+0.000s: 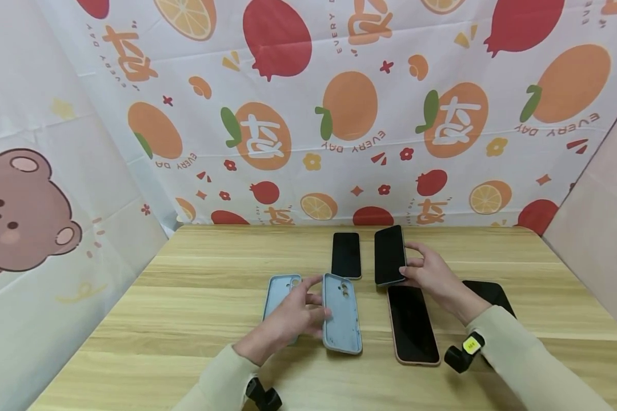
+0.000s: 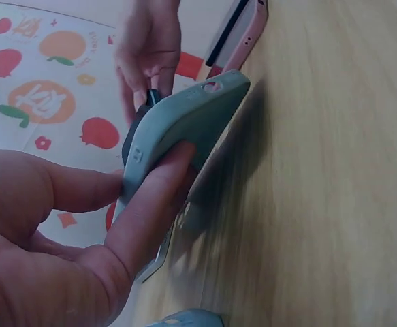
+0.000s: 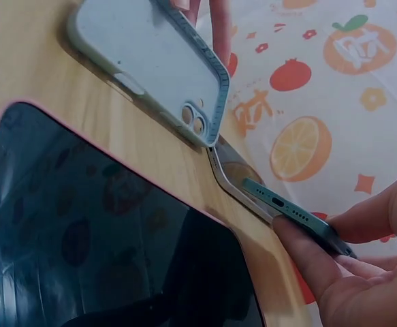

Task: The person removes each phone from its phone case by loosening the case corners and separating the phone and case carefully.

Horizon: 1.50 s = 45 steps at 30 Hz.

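Observation:
My left hand (image 1: 298, 311) grips a light blue phone case (image 1: 341, 319) by its left edge, tilted above the table with its hollow inside facing up. In the left wrist view the thumb and fingers pinch the case (image 2: 184, 122) along one side. My right hand (image 1: 432, 274) holds a dark-screened phone (image 1: 389, 255) by its right edge, also raised and tilted. The right wrist view shows this phone's (image 3: 290, 208) greenish end with its charging port, between thumb and fingers. Case and phone are apart.
A second light blue case (image 1: 277, 294) lies partly behind the left hand. Another phone (image 1: 346, 255) lies at the back. A phone in a pink case (image 1: 413, 325) lies in front of the right hand. A black device (image 1: 491, 295) is partly hidden under the right forearm.

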Each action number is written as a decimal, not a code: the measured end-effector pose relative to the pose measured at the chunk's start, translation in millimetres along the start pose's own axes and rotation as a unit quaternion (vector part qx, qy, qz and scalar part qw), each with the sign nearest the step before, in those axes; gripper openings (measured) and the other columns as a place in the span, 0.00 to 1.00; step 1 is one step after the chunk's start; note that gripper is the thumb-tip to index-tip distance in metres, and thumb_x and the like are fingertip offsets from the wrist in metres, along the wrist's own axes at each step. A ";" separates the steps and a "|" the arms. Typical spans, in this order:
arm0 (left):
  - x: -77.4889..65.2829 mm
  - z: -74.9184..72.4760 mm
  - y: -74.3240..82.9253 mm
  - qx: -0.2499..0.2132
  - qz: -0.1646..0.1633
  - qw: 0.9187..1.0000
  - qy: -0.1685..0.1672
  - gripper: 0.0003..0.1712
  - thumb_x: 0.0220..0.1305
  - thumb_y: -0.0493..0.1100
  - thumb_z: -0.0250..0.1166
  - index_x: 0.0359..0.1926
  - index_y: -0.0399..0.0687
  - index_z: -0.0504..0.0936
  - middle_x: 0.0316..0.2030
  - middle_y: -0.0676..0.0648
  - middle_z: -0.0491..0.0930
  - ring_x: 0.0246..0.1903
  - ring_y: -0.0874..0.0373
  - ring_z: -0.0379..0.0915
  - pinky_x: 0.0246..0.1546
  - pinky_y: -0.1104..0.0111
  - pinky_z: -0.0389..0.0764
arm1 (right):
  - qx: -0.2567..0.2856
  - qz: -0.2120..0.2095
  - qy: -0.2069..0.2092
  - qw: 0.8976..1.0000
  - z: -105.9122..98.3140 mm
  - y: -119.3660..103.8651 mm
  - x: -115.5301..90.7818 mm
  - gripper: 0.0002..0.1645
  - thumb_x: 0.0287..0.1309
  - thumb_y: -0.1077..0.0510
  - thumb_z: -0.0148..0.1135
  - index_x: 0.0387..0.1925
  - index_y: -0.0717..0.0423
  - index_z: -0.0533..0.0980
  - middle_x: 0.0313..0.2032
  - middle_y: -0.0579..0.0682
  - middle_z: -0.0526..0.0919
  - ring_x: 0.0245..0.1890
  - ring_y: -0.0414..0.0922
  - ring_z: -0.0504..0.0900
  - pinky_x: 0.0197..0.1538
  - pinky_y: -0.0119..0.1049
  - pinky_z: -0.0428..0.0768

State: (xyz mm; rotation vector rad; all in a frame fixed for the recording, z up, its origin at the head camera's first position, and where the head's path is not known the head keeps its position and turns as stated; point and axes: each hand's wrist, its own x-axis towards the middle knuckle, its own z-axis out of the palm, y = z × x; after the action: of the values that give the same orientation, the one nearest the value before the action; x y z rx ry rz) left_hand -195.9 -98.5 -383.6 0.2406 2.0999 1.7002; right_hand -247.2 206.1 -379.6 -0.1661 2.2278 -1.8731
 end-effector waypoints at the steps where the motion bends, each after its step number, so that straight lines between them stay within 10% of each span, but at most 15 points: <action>1: 0.2 0.3 -0.1 0.004 0.001 1.000 0.000 0.44 0.67 0.32 0.61 0.77 0.46 0.48 0.56 0.33 0.72 0.40 0.53 0.82 0.33 0.62 0.87 | 0.000 0.000 -0.002 1.000 0.2 -0.1 2.0 0.41 0.69 0.69 0.50 0.77 0.61 0.44 0.62 0.74 0.72 0.49 0.48 0.84 0.52 0.42 0.85; 27: -1.3 12.6 2.2 0.208 0.006 0.978 0.016 0.43 0.62 0.28 0.64 0.74 0.42 0.55 0.60 0.31 0.70 0.21 0.53 0.79 0.19 0.62 0.84 | -0.062 0.042 0.011 0.997 3.6 15.0 34.1 0.37 0.69 0.68 0.51 0.74 0.69 0.49 0.56 0.72 0.75 0.40 0.45 0.85 0.44 0.41 0.87; 45: -1.8 17.5 3.3 0.312 0.013 0.949 0.037 0.38 0.61 0.30 0.67 0.70 0.38 0.62 0.51 0.35 0.72 0.14 0.54 0.77 0.14 0.67 0.80 | -0.275 -0.019 0.053 0.960 9.1 21.8 34.5 0.26 0.65 0.66 0.59 0.59 0.79 0.66 0.34 0.62 0.85 0.23 0.42 0.83 0.32 0.38 0.84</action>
State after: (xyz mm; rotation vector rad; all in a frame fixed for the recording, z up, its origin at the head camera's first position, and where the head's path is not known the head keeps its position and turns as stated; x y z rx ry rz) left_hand -187.3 -82.8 -382.8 0.3937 2.6470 1.0144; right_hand -277.1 193.3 -405.9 -0.2013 2.7860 -1.2523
